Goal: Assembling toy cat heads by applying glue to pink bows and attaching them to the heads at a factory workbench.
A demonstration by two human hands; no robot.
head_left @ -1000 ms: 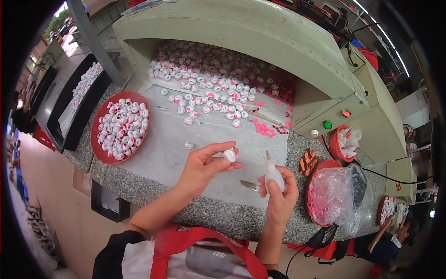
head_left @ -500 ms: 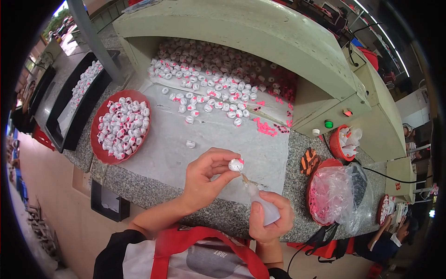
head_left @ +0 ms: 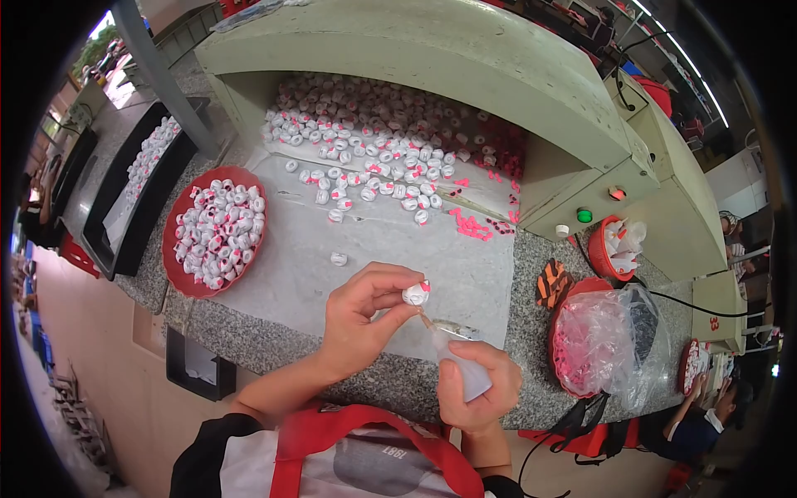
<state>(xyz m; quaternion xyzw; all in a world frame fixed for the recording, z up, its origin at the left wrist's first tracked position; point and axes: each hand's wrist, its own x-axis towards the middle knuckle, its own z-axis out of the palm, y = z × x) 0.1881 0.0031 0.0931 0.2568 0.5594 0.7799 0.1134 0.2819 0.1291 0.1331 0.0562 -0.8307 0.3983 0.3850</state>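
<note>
My left hand [head_left: 359, 319] pinches a small round white piece [head_left: 415, 295] with a pink patch between thumb and fingertips, over the paper-covered bench. In my right hand [head_left: 486, 390] is a translucent squeeze bottle [head_left: 465, 369], its thin brownish nozzle pointing up and left. The nozzle tip is just below the white piece, near my left thumb; whether they touch I cannot tell. One loose white piece [head_left: 339, 259] lies on the white paper [head_left: 290, 274] beyond my left hand. Many similar pieces [head_left: 390, 162] spread under the hood, with small pink parts [head_left: 471, 226] at their right.
A red bowl [head_left: 172, 267] of white pieces stands at left, beside a long black tray [head_left: 124, 257]. The pale green hood [head_left: 415, 50] spans the back. To the right are a small red container [head_left: 599, 253] and a plastic bag [head_left: 602, 332] over another red bowl. A co-worker [head_left: 706, 423] sits far right.
The nozzle tip has drawn slightly down from the white piece, and the piece looks a little turned. Both hands have shifted slightly left, along with a small shift of the whole view.
</note>
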